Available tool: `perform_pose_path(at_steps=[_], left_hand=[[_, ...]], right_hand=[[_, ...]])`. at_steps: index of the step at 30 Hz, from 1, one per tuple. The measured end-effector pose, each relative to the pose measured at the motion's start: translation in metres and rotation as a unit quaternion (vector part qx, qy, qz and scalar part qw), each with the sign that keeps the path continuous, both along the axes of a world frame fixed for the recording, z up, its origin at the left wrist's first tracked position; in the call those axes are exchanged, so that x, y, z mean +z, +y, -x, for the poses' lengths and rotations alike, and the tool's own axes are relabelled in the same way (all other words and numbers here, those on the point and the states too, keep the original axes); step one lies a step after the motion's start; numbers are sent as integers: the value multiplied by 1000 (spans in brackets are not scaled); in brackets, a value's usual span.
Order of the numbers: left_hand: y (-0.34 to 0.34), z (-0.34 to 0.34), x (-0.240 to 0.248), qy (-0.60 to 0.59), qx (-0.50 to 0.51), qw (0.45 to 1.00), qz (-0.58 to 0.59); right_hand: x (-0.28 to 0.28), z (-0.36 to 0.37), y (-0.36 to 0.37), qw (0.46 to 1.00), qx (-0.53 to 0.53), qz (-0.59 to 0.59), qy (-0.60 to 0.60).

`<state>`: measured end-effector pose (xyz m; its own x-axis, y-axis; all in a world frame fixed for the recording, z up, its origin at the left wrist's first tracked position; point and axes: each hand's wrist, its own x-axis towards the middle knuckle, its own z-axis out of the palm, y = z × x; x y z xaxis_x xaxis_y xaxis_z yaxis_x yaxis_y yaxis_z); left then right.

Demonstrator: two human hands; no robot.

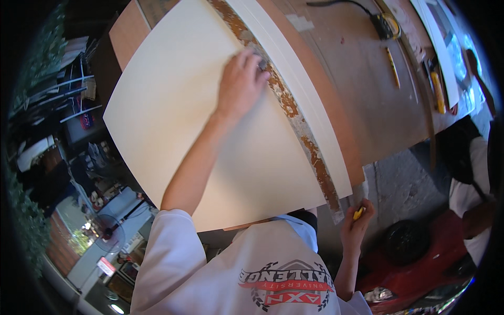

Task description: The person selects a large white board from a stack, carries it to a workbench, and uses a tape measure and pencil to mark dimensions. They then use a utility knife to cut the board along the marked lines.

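A large white board (173,115) lies in front of me, with a long worn metal-like strip (299,126) across it, mottled brown and grey. My left hand (241,81) has its fingers bent over the strip's far part, gripping it against the board. At the near right corner, my right hand (357,226) is closed around a small yellow tool (359,212), beside the strip's near end. The fingers cover most of this tool, so its kind does not show. Beyond the strip runs a narrower band of white board (315,100).
On the brown worktable (378,121) lie a tape measure (386,26), a slim yellow pencil-like tool (392,68) and a yellow-handled tool (437,92). Another person (467,194) stands at the right. A red vehicle (425,268) is below right; a fan (109,232) is at lower left.
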<state>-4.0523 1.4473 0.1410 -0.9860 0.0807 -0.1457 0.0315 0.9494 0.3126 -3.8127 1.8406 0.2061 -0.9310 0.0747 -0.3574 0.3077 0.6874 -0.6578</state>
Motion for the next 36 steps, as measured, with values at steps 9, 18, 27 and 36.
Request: perform_pose_path(at_steps=[9, 18, 27, 36], left_hand=[[54, -27, 30, -58, 73, 995, 29], [56, -27, 26, -117, 97, 988, 12], [55, -25, 26, -139, 105, 985, -20], [54, -25, 26, -128, 102, 986, -30]], right_hand=[[7, 242, -166, 970, 185, 132, 90], [-29, 484, -394, 940, 327, -71, 68], [-34, 516, -437, 943, 318, -81, 52], [-31, 519, -442, 939, 329, -99, 11]])
